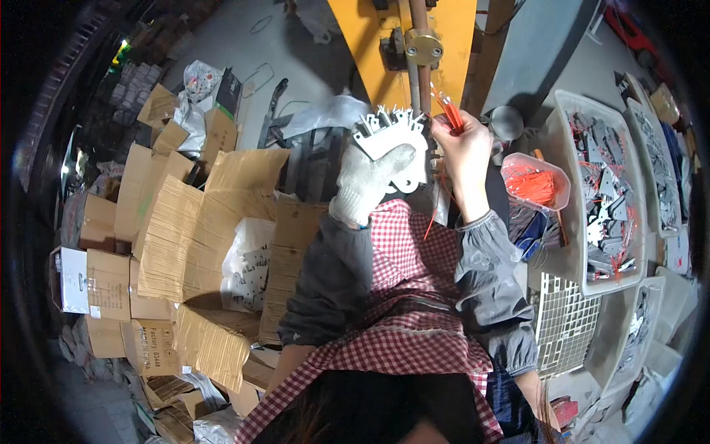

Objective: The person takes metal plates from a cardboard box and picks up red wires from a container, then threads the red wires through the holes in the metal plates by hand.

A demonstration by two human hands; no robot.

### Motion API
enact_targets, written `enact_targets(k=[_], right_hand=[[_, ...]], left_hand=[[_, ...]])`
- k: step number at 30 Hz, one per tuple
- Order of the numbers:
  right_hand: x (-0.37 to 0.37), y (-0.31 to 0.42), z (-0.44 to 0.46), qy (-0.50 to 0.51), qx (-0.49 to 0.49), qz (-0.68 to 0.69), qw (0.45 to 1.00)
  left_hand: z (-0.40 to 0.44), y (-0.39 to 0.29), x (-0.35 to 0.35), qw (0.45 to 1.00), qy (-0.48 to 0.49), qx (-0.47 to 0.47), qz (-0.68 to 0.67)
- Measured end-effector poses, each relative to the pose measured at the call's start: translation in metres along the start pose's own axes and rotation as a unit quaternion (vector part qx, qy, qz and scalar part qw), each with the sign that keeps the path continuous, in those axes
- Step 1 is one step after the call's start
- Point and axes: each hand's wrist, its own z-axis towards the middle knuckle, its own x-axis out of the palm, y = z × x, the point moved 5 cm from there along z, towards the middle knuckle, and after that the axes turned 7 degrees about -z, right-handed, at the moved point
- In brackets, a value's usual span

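My left hand, in a pale knit glove, grips a cluster of white flat parts with holes and thin prongs sticking up. My bare right hand is just to its right, fingers pinched on a small bundle of thin orange wires. The wires' pale tips point up and to the left. Below the right hand, a loose orange strand hangs down in front of the checked apron. How the fingers of the left hand wrap behind the parts is hidden.
A clear tub of orange wires stands at right, beside a large bin of grey and white parts. An open cardboard box with white parts inside is at left. Ahead rises a yellow machine with a vertical rod.
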Motion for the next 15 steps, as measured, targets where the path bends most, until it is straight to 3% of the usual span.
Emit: enact_targets(k=[9, 15], right_hand=[[-0.001, 0.002, -0.001, 0.02, -0.011, -0.045, 0.999], [-0.003, 0.009, 0.0, 0.033, -0.01, -0.065, 0.997]], left_hand=[[0.004, -0.006, 0.001, 1.0, 0.013, -0.015, 0.012], [0.004, -0.013, 0.0, 0.996, 0.011, -0.085, -0.037]])
